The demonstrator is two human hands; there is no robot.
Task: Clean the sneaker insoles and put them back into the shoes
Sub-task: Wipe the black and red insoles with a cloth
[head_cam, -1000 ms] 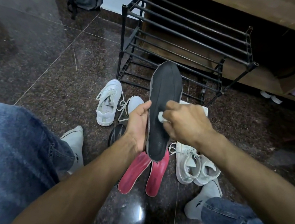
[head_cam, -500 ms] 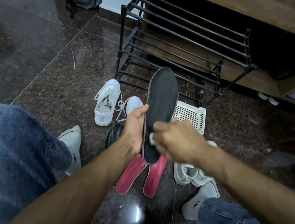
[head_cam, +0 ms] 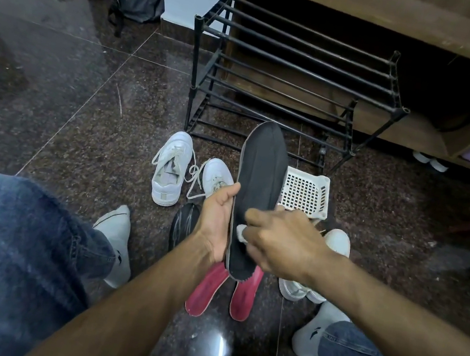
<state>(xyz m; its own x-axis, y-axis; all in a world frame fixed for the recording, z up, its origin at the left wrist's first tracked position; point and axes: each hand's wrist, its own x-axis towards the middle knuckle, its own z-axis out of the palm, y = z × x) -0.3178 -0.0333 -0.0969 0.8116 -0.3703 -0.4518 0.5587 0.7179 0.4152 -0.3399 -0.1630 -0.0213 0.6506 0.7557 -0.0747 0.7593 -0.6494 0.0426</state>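
Left hand (head_cam: 215, 227) grips the black insole (head_cam: 256, 200) upright above the floor (head_cam: 80, 119). Right hand (head_cam: 282, 242) pinches what appears to be a white wipe (head_cam: 240, 231) against it. Risk: wiping pressure could buckle the unsupported insole. The wipe now sits lower, nearer the heel, than before.
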